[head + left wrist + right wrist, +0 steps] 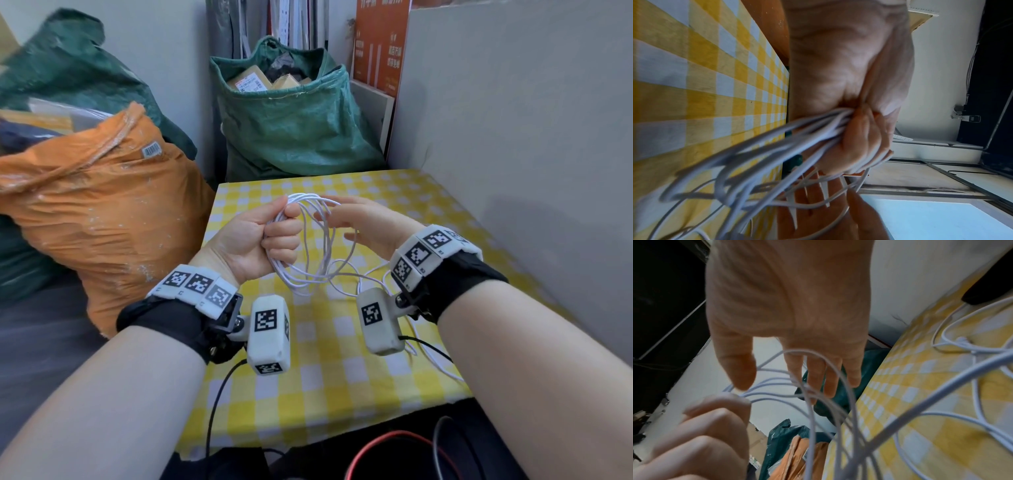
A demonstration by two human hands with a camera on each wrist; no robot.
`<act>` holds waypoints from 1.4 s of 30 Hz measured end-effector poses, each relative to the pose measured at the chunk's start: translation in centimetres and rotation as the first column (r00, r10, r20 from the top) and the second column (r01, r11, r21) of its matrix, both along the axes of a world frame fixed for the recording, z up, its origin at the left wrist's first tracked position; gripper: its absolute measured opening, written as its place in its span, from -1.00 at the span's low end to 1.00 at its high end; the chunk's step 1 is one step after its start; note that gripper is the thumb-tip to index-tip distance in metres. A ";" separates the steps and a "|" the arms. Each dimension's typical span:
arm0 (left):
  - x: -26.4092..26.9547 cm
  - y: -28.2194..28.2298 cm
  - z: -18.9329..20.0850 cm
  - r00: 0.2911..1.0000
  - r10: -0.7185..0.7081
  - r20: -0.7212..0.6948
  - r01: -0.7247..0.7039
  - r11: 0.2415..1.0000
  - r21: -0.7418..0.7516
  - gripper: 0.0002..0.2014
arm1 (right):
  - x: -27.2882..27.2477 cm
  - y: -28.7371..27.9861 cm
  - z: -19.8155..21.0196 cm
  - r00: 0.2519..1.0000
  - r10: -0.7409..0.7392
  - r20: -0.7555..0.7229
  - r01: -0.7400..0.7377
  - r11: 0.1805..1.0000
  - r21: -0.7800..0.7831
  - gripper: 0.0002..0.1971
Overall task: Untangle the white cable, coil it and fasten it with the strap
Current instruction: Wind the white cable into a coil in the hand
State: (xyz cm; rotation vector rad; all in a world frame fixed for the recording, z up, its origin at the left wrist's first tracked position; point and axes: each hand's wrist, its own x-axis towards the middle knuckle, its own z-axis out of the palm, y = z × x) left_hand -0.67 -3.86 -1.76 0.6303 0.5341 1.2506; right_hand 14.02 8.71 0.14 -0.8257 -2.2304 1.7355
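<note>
The left hand (255, 236) held its grip clamped around several loops of the white cable (310, 246), the fingers (863, 142) curled tight on the bundle above the bench (342, 346). The coil hung down from that grip, and its loose tail lay below on the checked cloth, running toward the person. The right hand (359, 219) was just beside the coil, its grip apart, its straight fingers (830, 379) reaching in among the loops. An orange bag (102, 212) stood left of the left hand.

white cable (317, 253), yellow-white checked tablecloth (342, 342), orange sack (102, 205)
</note>
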 end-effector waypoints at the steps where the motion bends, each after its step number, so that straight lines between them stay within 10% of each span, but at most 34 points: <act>1: 0.0 0.1 -0.1 0.999 -0.032 0.017 0.032 0.999 0.002 -0.69 | -0.1 -0.2 0.1 0.998 0.055 -0.021 -0.054 0.998 0.029 -0.64; 4: 0.4 0.2 0.3 0.998 -0.048 0.051 0.048 0.999 -0.010 -0.68 | -0.3 -0.4 0.0 0.998 0.045 -0.039 -0.043 0.997 0.061 -0.86; 10: 0.2 -0.4 0.6 0.905 0.345 -0.247 -0.378 0.920 -0.100 -0.63 | 0.7 0.2 0.0 0.989 -0.029 -0.143 -0.022 0.938 -0.345 -0.73; 17: 0.0 -1.1 0.0 0.912 0.352 -0.211 -0.382 0.917 -0.120 -0.57 | 0.7 -0.3 0.4 0.957 -0.108 -0.269 -0.070 0.814 -0.576 -0.66; 42: 0.9 -0.8 1.7 0.924 0.216 -0.316 -0.288 0.936 -0.202 -0.40 | 0.3 -0.8 0.5 0.980 -0.144 -0.136 0.105 0.960 -0.258 -0.56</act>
